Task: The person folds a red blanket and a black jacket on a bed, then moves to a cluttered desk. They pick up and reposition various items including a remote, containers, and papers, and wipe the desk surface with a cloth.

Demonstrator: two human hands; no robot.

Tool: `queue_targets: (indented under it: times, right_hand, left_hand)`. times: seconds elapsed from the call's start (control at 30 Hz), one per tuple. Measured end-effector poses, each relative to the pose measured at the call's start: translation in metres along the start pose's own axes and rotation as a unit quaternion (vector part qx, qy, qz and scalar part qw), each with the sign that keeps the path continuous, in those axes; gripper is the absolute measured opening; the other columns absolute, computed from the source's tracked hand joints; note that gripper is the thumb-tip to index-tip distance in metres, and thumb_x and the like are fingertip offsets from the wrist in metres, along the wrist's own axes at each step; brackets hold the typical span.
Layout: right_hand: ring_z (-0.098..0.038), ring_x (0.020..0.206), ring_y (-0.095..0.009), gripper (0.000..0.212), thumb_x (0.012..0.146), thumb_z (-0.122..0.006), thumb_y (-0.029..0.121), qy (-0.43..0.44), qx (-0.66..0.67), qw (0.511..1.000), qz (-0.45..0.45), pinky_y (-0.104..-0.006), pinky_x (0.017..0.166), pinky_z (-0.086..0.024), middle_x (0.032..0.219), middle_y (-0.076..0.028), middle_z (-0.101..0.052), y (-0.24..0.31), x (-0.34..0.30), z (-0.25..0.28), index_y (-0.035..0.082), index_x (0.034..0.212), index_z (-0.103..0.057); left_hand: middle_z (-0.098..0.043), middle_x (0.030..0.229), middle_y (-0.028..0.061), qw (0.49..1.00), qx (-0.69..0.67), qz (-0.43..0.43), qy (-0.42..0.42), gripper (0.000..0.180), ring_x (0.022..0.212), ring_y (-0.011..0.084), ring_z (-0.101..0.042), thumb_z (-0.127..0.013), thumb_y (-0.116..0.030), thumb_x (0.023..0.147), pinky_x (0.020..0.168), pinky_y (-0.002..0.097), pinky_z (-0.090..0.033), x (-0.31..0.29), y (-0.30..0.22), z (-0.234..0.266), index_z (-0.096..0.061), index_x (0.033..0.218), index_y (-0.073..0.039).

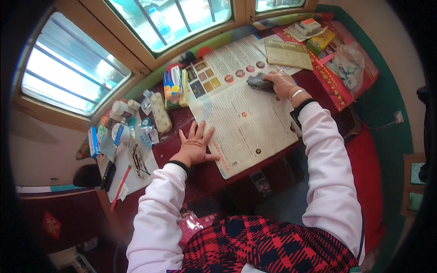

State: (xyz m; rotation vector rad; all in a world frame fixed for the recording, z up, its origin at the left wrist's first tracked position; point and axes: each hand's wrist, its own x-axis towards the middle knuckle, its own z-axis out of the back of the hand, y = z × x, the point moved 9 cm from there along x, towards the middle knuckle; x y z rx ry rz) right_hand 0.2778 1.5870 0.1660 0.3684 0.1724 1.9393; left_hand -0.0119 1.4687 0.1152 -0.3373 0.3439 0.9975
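A large printed sheet of paper [255, 120] lies spread over a dark red table [200, 185]. My left hand [195, 146], fingers spread, rests flat at the sheet's left edge, partly on the tabletop. Near the far right part of the sheet, my right hand [281, 84] is closed on a crumpled grey cloth [260, 83], which touches the paper. A bracelet [297, 93] circles that wrist. Close beyond the cloth lies a beige booklet [287, 53]. Past my left hand stand an orange-and-blue box [173, 84] and an elongated pale case [160, 112].
White bottles [122, 109], blister packs [148, 134], eyeglasses [139, 161], a red pencil [120, 187] and a black remote-like object [108, 175] crowd the left side. At the far right, a clear plastic bag [348, 66] and a yellow box [321, 42] sit on red packaging. Barred windows [168, 20] border the far side.
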Motion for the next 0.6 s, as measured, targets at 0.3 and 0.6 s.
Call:
queue_targets:
  times: [0.3, 0.6]
  right_hand:
    - [-0.055, 0.089, -0.031, 0.035, 0.057, -0.048, -0.011, 0.187, 0.090, 0.974, -0.089, -0.0367, 0.076, -0.045, 0.084, -0.011, -0.060, 0.060, -0.197, 0.039, 0.006, 0.084, -0.063]
    - [-0.053, 0.104, -0.033, 0.052, 0.068, -0.056, 0.000, 0.008, 0.030, 0.991, -0.129, -0.0366, 0.093, -0.042, 0.115, -0.014, -0.056, 0.084, -0.146, -0.005, 0.009, 0.120, -0.053]
  left_hand:
    - [-0.009, 0.148, 0.0164, 1.000, -0.013, 0.006, 0.006, 0.107, 0.136, 0.0389, -0.005, -0.063, -0.069, 0.057, 0.096, 0.0703, -0.007, -0.001, -0.003, 0.007, -0.022, 0.141, -0.018]
    - [-0.003, 0.150, 0.0136, 1.000, -0.006, 0.013, 0.015, 0.108, 0.137, 0.0369, 0.000, -0.060, -0.072, 0.059, 0.096, 0.0715, -0.007, -0.001, -0.002, 0.005, -0.016, 0.143, -0.022]
